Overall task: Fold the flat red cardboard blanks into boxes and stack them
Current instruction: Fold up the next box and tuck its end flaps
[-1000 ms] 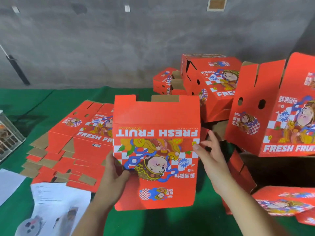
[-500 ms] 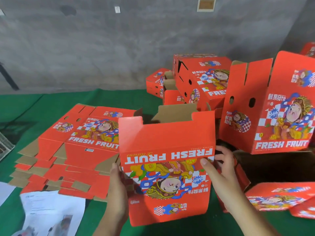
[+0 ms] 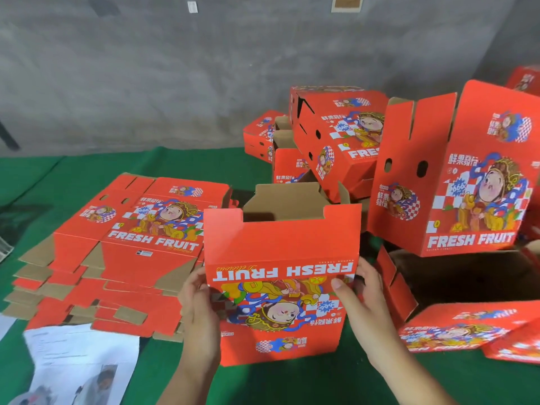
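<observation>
Head view: a grey concrete wall (image 3: pixel 204 77) rises behind a green mat (image 3: pixel 87 171) strewn with red cardboard. At left lies a stack of flat blanks (image 3: pixel 125 244), the top one printed "FRESH FRUIT" in white under a cartoon figure on a blue-and-white checker pattern. At right stands a large folded box (image 3: pixel 455 182) carrying the same "FRESH FRUIT" wording, Chinese characters and a "666" burst; more folded boxes (image 3: pixel 336 135) are piled behind it, tilted against one another. At centre, a half-formed box (image 3: pixel 280 276) is held upside down above the mat, its "FRESH FRUIT" lettering inverted and its brown inner flaps standing open at the top. The left hand (image 3: pixel 198 311) grips its left edge, thumb on the printed face. The right hand (image 3: pixel 362 299) grips the right edge, thumb across the front and fingers wrapped behind. Printed paper sheets (image 3: pixel 79 363) lie at lower left; their text is too small to read.
</observation>
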